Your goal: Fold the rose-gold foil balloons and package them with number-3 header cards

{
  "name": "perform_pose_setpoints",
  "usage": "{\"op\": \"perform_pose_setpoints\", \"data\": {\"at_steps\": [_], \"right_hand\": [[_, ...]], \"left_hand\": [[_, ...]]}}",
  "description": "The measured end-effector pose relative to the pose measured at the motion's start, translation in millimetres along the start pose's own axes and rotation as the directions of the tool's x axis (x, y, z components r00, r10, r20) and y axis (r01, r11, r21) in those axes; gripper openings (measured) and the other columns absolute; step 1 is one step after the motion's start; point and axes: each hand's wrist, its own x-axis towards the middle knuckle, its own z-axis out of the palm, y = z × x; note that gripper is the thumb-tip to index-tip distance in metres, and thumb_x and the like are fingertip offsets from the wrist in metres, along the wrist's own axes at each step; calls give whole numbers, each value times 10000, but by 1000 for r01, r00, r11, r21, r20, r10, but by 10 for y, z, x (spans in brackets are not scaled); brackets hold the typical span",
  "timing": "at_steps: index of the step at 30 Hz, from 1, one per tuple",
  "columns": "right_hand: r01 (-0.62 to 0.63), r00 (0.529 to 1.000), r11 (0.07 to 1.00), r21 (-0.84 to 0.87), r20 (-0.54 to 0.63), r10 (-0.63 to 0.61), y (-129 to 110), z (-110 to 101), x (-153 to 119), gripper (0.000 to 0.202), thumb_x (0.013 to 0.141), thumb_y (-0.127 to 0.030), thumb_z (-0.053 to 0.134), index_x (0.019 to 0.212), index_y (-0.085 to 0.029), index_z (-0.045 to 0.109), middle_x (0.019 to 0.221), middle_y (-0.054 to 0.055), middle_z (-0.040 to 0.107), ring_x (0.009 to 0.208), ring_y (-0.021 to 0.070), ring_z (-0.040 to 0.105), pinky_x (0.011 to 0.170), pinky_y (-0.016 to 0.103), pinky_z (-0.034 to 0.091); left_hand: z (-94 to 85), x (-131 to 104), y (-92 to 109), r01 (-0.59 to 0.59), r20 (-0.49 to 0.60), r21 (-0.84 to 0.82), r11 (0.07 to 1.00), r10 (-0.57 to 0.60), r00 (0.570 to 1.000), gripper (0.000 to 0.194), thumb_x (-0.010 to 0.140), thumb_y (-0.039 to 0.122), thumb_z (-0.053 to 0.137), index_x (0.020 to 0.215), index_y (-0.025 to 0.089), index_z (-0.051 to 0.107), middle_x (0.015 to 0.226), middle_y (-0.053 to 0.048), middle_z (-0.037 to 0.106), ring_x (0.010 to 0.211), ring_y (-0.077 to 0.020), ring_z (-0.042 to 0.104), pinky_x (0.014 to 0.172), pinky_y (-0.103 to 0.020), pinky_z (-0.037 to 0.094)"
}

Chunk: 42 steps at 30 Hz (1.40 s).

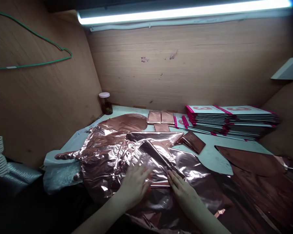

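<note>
A flat, shiny rose-gold foil sheet, seemingly an uninflated foil balloon (97, 172), covers the near worktop in crinkled layers. One part of it makes a folded strip (158, 156) slanting between my hands. My right hand (184, 191) lies on the lower right of this strip, fingers stretched out flat and pressing the foil. Over the foil to its left is my left hand (136, 182), blurred by motion, its fingers apart and nothing gripped; whether it touches the foil I cannot tell. Folded foil squares (161, 117) and a folded foil packet (194, 142) lie beyond.
Stacked flat packages marked with a 3 (224, 120) stand at the back right. A lidded jar (105, 104) is in the back left corner. Bubble wrap (61, 177) hangs at the left edge; more foil (254, 161) spreads right. Wooden panels (185, 65) enclose the worktop under a tube light (185, 12).
</note>
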Motion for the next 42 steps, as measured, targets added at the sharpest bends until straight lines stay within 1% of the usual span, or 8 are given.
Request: {"op": "perform_pose_setpoints", "data": {"at_steps": [5, 10, 16, 22, 26, 30, 37, 42], "right_hand": [[-287, 957, 923, 257, 39, 287, 24, -238, -45, 433, 915, -181, 469, 1341, -200, 541, 1313, 133, 604, 1199, 293, 567, 909, 447, 536], [-717, 692, 539, 442, 357, 627, 199, -465, 28, 395, 925, -412, 482, 1273, -233, 530, 924, 55, 690, 936, 252, 635, 804, 408, 514], [-733, 680, 559, 386, 408, 609, 508, -640, 56, 196, 851, -230, 512, 969, -218, 668, 854, 47, 677, 889, 259, 631, 804, 417, 479], [-119, 992, 934, 338, 75, 100, 294, -549, 6, 353, 904, -123, 439, 1173, -168, 663, 1234, 129, 659, 1100, 254, 639, 895, 383, 552], [57, 995, 990, 126, -84, -47, 138, -205, -43, 434, 904, 6, 344, 1205, -42, 652, 1249, 164, 662, 1141, 252, 651, 881, 301, 594], [79, 995, 976, 205, -81, -63, 203, -148, -22, 468, 909, 12, 331, 1244, -79, 645, 1268, 131, 656, 1164, 243, 638, 930, 305, 581], [78, 957, 839, 539, 195, -214, 396, -573, 172, 480, 941, -62, 394, 1388, -177, 525, 1462, 83, 491, 1340, 200, 481, 1076, 314, 454], [-365, 866, 533, 763, 489, -107, 570, -832, 246, 330, 938, -219, 446, 1229, -242, 599, 1196, 66, 668, 1052, 195, 639, 917, 306, 516]], "left_hand": [[210, 652, 191, -266, 159, -95, 959, 278, 947, 653, 933, 582, 442, 1517, 337, 282, 1631, -40, 183, 1463, -450, 143, 1105, -749, 87], [365, 666, 106, -270, 150, -76, 960, 279, 949, 726, 910, 631, 437, 1536, 388, 160, 1646, -42, 81, 1459, -482, 93, 1071, -781, 43], [294, 644, 144, -240, 182, -78, 968, 250, 951, 763, 881, 707, 410, 1534, 392, 171, 1647, -78, 71, 1447, -510, 102, 1049, -798, 33], [203, 697, 195, -264, 243, -87, 961, 278, 929, 864, 789, 779, 480, 1515, 350, 288, 1641, -103, 119, 1419, -542, 157, 1031, -793, 163], [174, 971, -99, -198, 232, -132, 971, 225, 946, 926, 684, 795, 602, 1456, 322, 410, 1625, -80, 215, 1428, -513, 163, 1079, -735, 177], [5, 1177, -514, -18, 219, -150, 989, 51, 974, 789, 882, 629, 497, 1521, 215, 292, 1634, -128, 134, 1474, -452, 42, 1108, -718, -19], [-282, 122, -876, 26, 318, -581, 813, 198, 927, 800, 737, 603, 719, 1433, 299, 465, 1531, -74, 421, 1385, -320, 405, 1131, -432, 337], [-299, -578, -1087, 238, 386, -858, 456, 263, 884, 1173, 393, 436, 956, 1437, 252, 454, 1535, -106, 408, 1398, -372, 366, 1165, -475, 261]]}}
